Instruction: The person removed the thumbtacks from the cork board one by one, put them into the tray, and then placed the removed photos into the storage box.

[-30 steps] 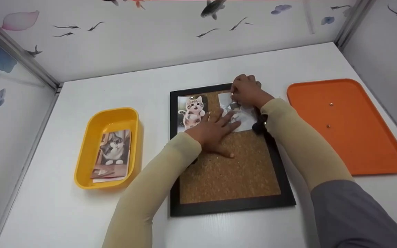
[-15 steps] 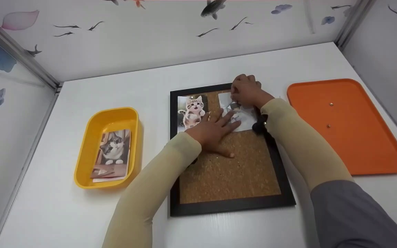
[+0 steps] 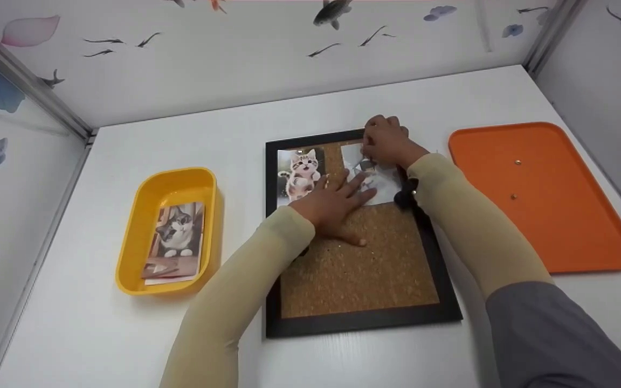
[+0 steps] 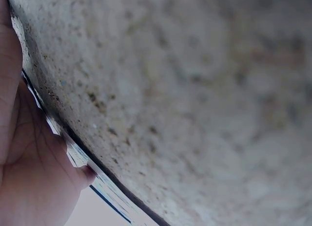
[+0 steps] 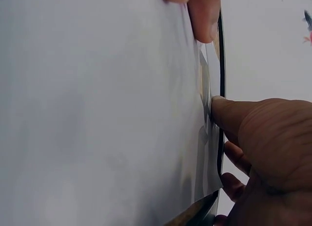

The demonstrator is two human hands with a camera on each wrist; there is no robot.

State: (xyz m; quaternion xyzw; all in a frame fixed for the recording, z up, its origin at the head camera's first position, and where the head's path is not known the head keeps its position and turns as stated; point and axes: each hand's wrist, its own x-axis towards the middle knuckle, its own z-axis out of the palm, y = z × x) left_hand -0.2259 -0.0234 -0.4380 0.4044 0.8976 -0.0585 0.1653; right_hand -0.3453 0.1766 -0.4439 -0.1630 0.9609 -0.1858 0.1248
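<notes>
A black-framed cork board [image 3: 364,280] lies on the white table. Spread flat across its upper half, my left hand [image 3: 335,207] rests its fingers on a pale photo [image 3: 388,191], its thumb on bare cork. My right hand [image 3: 388,141] has its fingers curled over the photo's top edge by the frame. In the right wrist view its thumb [image 5: 231,111] presses at that edge, where a small thumbtack is mostly hidden under it. A kitten photo [image 3: 304,170] sits at the board's upper left, with a tack [image 3: 299,152] near its top. Cork fills the left wrist view, beside the hand [image 4: 39,162].
Left of the board stands a yellow bin [image 3: 127,242] holding a stack of photos, a grey-and-white cat photo [image 3: 178,234] on top. An orange tray [image 3: 574,215] lies to the right with two silver tacks, an upper tack [image 3: 518,162] and a lower tack [image 3: 513,196].
Both hands stay in nearly the same place. A bright glint by my right thumb a second ago is no longer visible.
</notes>
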